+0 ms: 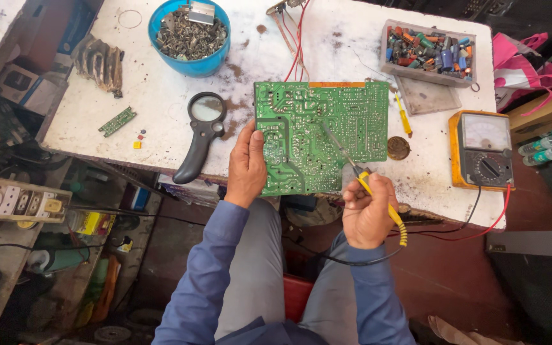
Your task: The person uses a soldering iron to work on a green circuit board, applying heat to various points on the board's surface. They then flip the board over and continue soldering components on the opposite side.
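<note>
**Soldering iron met green board at the bench edge**

The left hand (246, 167) gripped the left edge of the green circuit board (327, 128), thumb on its solder face. The right hand (367, 214) closed its grip on the yellow-handled soldering iron (378, 201), whose tip reached up-left onto the board. The board lay on the stained white bench (161, 96), overhanging its near edge. Left of the left grip lay a black magnifying glass (202, 131); right of the right grip stood an orange analogue meter (482, 150).

place: electronics repair workshop | signs: multimeter (482, 150); circuit board (322, 136); parts bin (428, 52)
</note>
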